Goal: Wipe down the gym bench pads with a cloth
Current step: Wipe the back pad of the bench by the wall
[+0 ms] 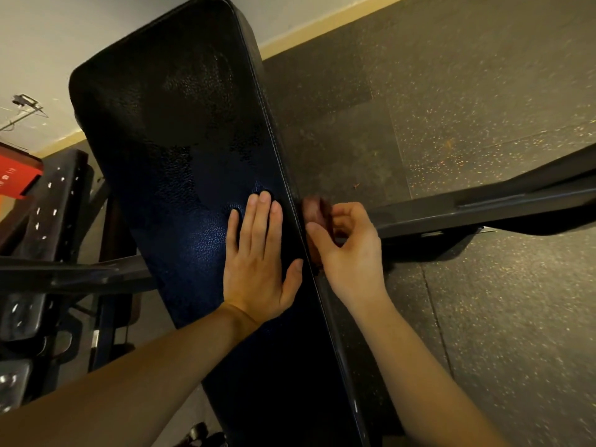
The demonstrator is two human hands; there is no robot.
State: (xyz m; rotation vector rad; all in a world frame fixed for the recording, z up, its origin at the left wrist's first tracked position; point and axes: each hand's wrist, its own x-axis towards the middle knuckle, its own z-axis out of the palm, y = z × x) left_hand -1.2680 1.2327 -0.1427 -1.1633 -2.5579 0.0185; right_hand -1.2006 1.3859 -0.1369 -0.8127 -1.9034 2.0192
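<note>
One pad fills the view: the black bench pad [167, 124], long axis running from near you at low centre away to the far left, rounded end up by the wall [32, 43]. Your cloth [314, 208] sits at the pad's right side edge, about midway along: dark reddish, bunched, blurred (how much of it touches the vinyl, cannot tell). Your right hand [348, 250] has its fingers curled round it, just beside the stitched seam. Your left hand [258, 262] lies flat on the top face, fingers straight, holding nothing, just left of the cloth across the seam.

Judgement: most of the top face lies left and far of the cloth, so the next stroke likely goes over the seam or up the long axis, and your flat left hand stands in that path.

Around: dark frame bar [500, 204] runs off right, just behind your right hand, near enough to catch knuckles. Second bar [64, 275] on the left, running under the pad. Speckled rubber floor [483, 108]. Red object [16, 172] at the left edge.
</note>
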